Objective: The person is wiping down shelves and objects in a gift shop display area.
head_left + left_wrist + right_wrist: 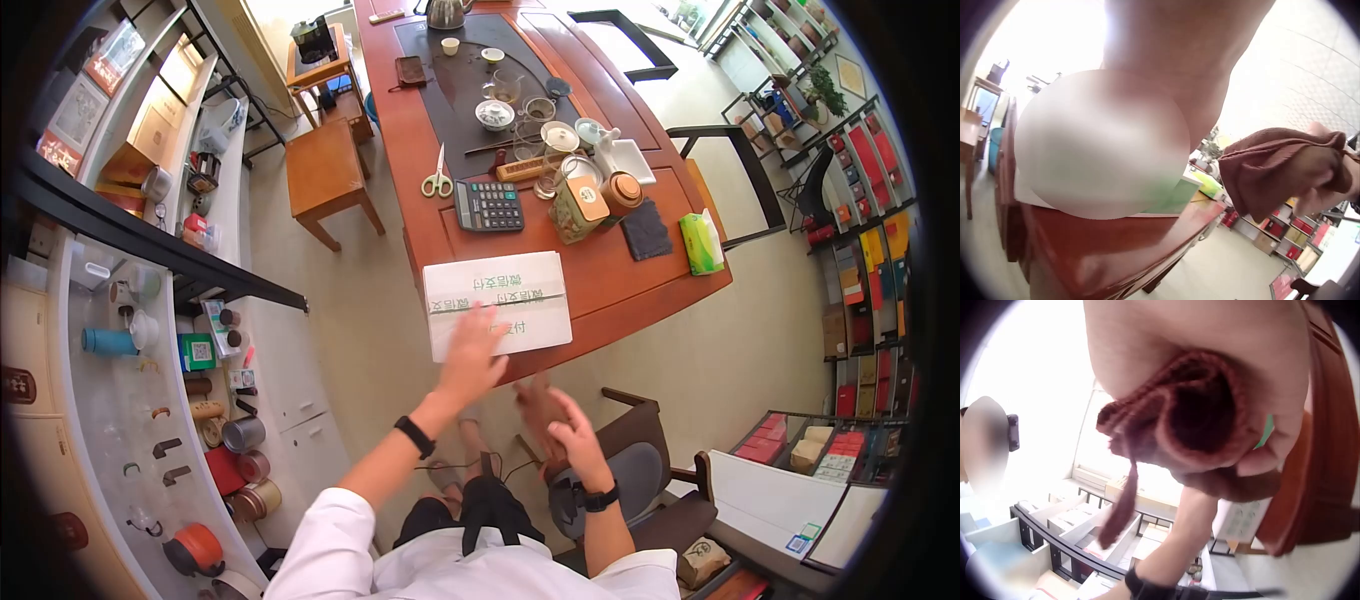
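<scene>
White carton [548,275]: closed, contents hidden, on the worktop [630,300] toward its six o'clock end.
Left hand [474,350]: fingers spread over the carton's six o'clock side; contact unclear.
Right hand [572,428]: at the carton's five o'clock, gripping a brown cloth [1204,457] with a dark hollow in its rolled end.
Tissue pack [701,248]: two o'clock, white tissue poking out.
Lidded bowl [494,116]: twelve o'clock, beyond the calculator [489,206].

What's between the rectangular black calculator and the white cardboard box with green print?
No objects; just bare reddish-brown wooden tabletop between the calculator and the box. The head view shows it.
</scene>
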`<state>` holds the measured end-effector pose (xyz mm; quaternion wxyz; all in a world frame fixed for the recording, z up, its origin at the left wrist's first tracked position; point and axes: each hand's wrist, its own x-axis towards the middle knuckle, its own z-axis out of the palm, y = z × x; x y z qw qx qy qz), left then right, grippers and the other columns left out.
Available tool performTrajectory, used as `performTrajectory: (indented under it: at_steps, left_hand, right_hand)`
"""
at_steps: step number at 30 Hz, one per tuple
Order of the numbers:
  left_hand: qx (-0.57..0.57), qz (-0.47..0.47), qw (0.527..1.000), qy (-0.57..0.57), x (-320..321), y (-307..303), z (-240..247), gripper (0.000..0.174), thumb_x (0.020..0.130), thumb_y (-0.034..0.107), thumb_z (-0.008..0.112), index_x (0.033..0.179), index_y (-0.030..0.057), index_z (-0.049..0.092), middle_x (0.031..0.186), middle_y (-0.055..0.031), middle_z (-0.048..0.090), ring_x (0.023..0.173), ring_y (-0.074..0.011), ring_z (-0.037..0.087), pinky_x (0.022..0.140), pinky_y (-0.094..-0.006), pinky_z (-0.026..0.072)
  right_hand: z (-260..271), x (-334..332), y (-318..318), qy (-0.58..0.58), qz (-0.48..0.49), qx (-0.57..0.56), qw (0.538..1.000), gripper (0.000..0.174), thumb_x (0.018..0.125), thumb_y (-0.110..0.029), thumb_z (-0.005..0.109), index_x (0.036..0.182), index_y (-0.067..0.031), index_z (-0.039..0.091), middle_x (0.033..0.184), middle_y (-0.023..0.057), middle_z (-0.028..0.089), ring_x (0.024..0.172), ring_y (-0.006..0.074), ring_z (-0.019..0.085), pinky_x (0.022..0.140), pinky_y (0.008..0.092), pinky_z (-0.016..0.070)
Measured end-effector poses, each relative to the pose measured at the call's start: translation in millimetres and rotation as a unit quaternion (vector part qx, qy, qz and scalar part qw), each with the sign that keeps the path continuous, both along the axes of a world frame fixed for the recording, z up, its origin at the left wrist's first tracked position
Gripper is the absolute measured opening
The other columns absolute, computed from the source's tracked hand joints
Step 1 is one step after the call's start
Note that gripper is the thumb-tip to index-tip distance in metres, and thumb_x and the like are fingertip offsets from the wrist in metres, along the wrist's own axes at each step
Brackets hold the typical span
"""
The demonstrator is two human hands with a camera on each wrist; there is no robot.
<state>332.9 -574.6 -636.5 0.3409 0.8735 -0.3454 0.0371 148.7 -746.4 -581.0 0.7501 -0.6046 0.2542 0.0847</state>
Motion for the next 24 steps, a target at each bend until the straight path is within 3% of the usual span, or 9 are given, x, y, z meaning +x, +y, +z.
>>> performTrajectory:
  at_steps: [4,7,11,13,14,16,21,23,24]
  left_hand:
    - [-0.162,0.222,0.95,0.146,16,30,-38,0.057,0.095,0.017,0.051,0.145,-0.0033,0.036,0.15,-0.023,0.039,0.143,-0.0411,0.03,0.119,-0.0477,0.0209]
    - [-0.283,0.205,0.889,0.294,20,26,-58,0.06,0.097,0.021,0.043,0.148,-0.0067,0.029,0.152,-0.0241,0.037,0.142,-0.0384,0.033,0.119,-0.0431,0.0218]
    - [-0.269,0.248,0.887,0.282,19,23,-79,0.058,0.095,0.02,0.037,0.147,-0.0063,0.034,0.15,-0.0242,0.04,0.14,-0.0359,0.036,0.118,-0.042,0.0241]
    - [-0.262,0.271,0.883,0.278,16,23,-70,0.058,0.094,0.019,0.034,0.146,-0.0061,0.036,0.149,-0.0242,0.041,0.14,-0.0347,0.037,0.117,-0.0415,0.0253]
    - [-0.312,0.242,0.832,0.389,19,28,-57,0.057,0.093,0.017,0.035,0.145,-0.0059,0.039,0.146,-0.0242,0.044,0.138,-0.0354,0.039,0.116,-0.0417,0.0263]
    - [-0.298,0.268,0.855,0.328,16,24,-63,0.057,0.094,0.018,0.035,0.145,-0.0059,0.039,0.145,-0.0243,0.044,0.137,-0.0358,0.04,0.116,-0.0418,0.0264]
    - [-0.303,0.247,0.873,0.29,11,19,-76,0.055,0.1,0.022,0.033,0.148,-0.0061,0.034,0.148,-0.0245,0.042,0.138,-0.0361,0.038,0.117,-0.0418,0.0254]
    - [-0.317,0.235,0.872,0.291,9,12,-78,0.055,0.101,0.023,0.033,0.148,-0.0063,0.033,0.149,-0.0244,0.04,0.14,-0.0359,0.036,0.118,-0.0416,0.0246]
    - [-0.322,0.238,0.869,0.29,4,15,-79,0.055,0.102,0.023,0.033,0.149,-0.0063,0.032,0.15,-0.0243,0.04,0.14,-0.0358,0.036,0.118,-0.0416,0.0242]
  right_hand:
    - [5,83,-30,-0.141,-0.095,-0.37,0.913,0.053,0.092,-0.006,0.055,0.143,-0.0007,0.045,0.112,0.0174,0.056,0.108,0.0309,0.057,0.093,0.0401,0.0454]
    - [-37,165,-35,-0.14,-0.033,-0.625,0.767,0.05,0.086,-0.006,0.061,0.135,0.0004,0.052,0.11,0.0218,0.054,0.1,0.0372,0.056,0.085,0.0431,0.0472]
    - [-61,222,49,-0.25,0.114,-0.59,0.759,0.041,0.075,-0.003,0.062,0.116,-0.0032,0.063,0.095,0.0125,0.054,0.09,0.0334,0.056,0.073,0.0451,0.0464]
    - [-42,226,83,-0.323,0.226,-0.501,0.77,0.037,0.075,0.002,0.061,0.11,-0.0061,0.068,0.099,0.013,0.058,0.093,0.0344,0.058,0.079,0.0442,0.0484]
    - [-47,230,79,-0.336,0.215,-0.489,0.776,0.036,0.075,0.002,0.06,0.109,-0.0068,0.069,0.098,0.0129,0.059,0.093,0.0339,0.058,0.08,0.0443,0.0485]
    - [-55,235,59,-0.361,0.196,-0.462,0.786,0.034,0.074,0.002,0.06,0.105,-0.0084,0.07,0.098,0.0126,0.059,0.095,0.0331,0.059,0.082,0.0446,0.0486]
    - [-54,206,-33,-0.169,0.019,-0.583,0.794,0.048,0.074,0.004,0.061,0.121,-0.0081,0.063,0.106,0.0158,0.057,0.098,0.0375,0.057,0.084,0.0457,0.0486]
    - [-48,193,-25,-0.169,-0.004,-0.614,0.771,0.044,0.074,0.002,0.061,0.118,-0.0065,0.064,0.105,0.0159,0.057,0.096,0.037,0.058,0.082,0.0454,0.0491]
    - [-47,185,-10,-0.188,0.031,-0.566,0.802,0.042,0.074,0.002,0.062,0.115,-0.0063,0.065,0.103,0.0158,0.057,0.096,0.037,0.058,0.082,0.0451,0.0493]
